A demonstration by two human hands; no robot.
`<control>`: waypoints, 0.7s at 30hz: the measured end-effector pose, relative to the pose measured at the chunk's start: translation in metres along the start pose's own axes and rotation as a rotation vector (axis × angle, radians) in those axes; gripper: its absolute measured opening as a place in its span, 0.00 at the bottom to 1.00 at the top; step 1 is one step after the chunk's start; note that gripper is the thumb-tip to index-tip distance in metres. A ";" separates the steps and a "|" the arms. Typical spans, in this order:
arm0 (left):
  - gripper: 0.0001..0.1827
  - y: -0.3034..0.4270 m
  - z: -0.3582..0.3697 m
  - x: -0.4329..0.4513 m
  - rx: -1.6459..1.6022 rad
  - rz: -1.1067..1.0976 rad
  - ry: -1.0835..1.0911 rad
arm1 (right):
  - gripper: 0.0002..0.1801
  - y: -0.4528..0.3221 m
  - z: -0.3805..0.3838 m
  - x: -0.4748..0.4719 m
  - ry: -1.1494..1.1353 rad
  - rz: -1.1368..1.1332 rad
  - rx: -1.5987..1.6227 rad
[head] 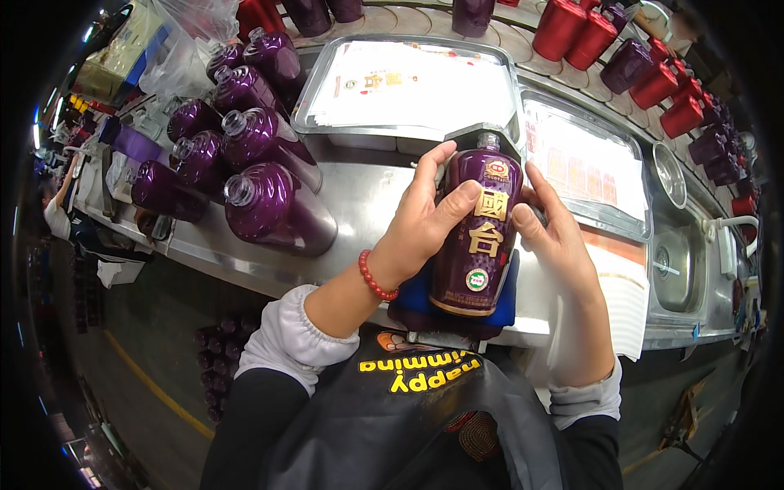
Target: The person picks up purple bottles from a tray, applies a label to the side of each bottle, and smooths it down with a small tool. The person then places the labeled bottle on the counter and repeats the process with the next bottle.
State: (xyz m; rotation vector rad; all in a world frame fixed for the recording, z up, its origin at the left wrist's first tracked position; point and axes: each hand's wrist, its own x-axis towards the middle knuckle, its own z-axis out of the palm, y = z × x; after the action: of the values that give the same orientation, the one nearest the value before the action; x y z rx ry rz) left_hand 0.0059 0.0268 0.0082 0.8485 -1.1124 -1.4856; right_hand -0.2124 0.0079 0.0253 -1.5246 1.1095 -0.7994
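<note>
A purple glass bottle (474, 245) with gold lettering, a round green-and-white emblem and a gold line near its base lies on a dark blue padded rest (503, 300) at the bench edge, its neck pointing away from me. My left hand (422, 214), with a red bead bracelet at the wrist, is on the bottle's left side, thumb on its front face. At the right side my right hand (548, 226) is half curled, its thumb at the bottle's edge; whether it presses on the glass is not clear. Behind the neck stands a dark angled metal piece (471, 130).
Several plain purple bottles (269, 208) stand on the steel bench at left. Beyond are a tray of printed sheets (404, 86) and another tray (588, 165). A sink (677, 269) lies right. Red and purple bottles (655, 86) stand along a slatted conveyor behind.
</note>
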 end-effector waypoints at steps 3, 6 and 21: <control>0.37 -0.005 -0.003 0.011 0.144 0.037 0.008 | 0.46 0.005 -0.003 0.008 -0.026 -0.035 -0.106; 0.32 0.000 -0.003 0.016 0.092 -0.020 0.019 | 0.44 -0.005 -0.005 0.009 -0.036 0.027 -0.020; 0.26 0.002 -0.001 0.028 0.163 0.011 0.071 | 0.31 -0.015 -0.001 0.033 -0.044 0.056 0.107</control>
State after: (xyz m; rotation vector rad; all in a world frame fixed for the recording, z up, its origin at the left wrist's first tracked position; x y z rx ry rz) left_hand 0.0023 -0.0013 0.0114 0.9985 -1.1948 -1.3585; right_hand -0.1981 -0.0233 0.0383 -1.4096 1.0559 -0.7714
